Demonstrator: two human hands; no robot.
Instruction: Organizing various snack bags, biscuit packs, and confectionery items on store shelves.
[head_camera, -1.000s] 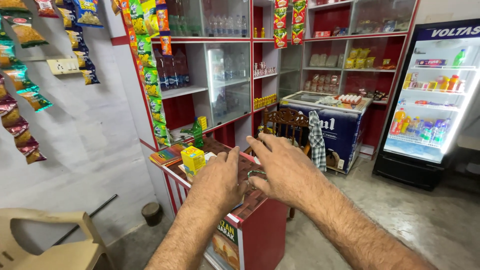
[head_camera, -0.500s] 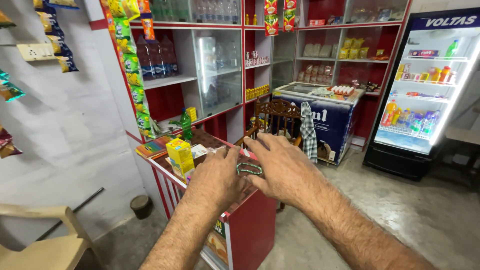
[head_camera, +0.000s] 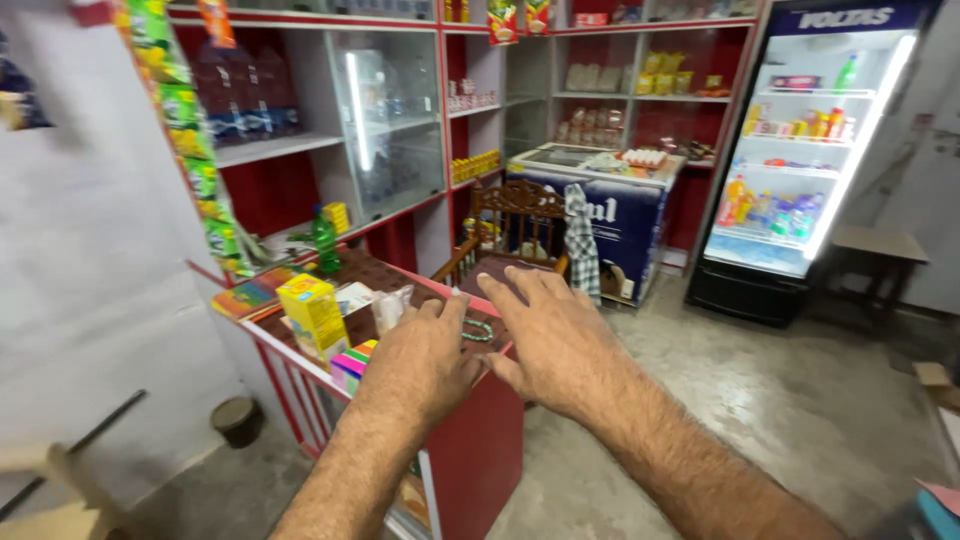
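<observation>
My left hand (head_camera: 425, 355) and my right hand (head_camera: 550, 335) are stretched out side by side, palms down, over the near end of a red shop counter (head_camera: 470, 450). Both hold nothing and their fingers are spread. A small green bead bracelet (head_camera: 478, 331) lies on the brown counter top between the two hands. Just left of my left hand stand a yellow carton (head_camera: 313, 314), a clear plastic packet (head_camera: 390, 305) and a small multicoloured box (head_camera: 352, 362). A green bottle (head_camera: 325, 241) stands farther back on the counter.
Red shelving with glass doors (head_camera: 390, 120) lines the back wall. A wooden chair (head_camera: 515, 225) stands behind the counter, a blue chest freezer (head_camera: 610, 215) beyond it, and a lit drinks fridge (head_camera: 805, 160) at the right. Snack packets (head_camera: 190, 140) hang at left. Concrete floor lies to the right.
The view has swung left and downward a little, so the counter sits lower in the picture. Both hands have stayed spread over the counter end, with the bracelet now showing between them.
</observation>
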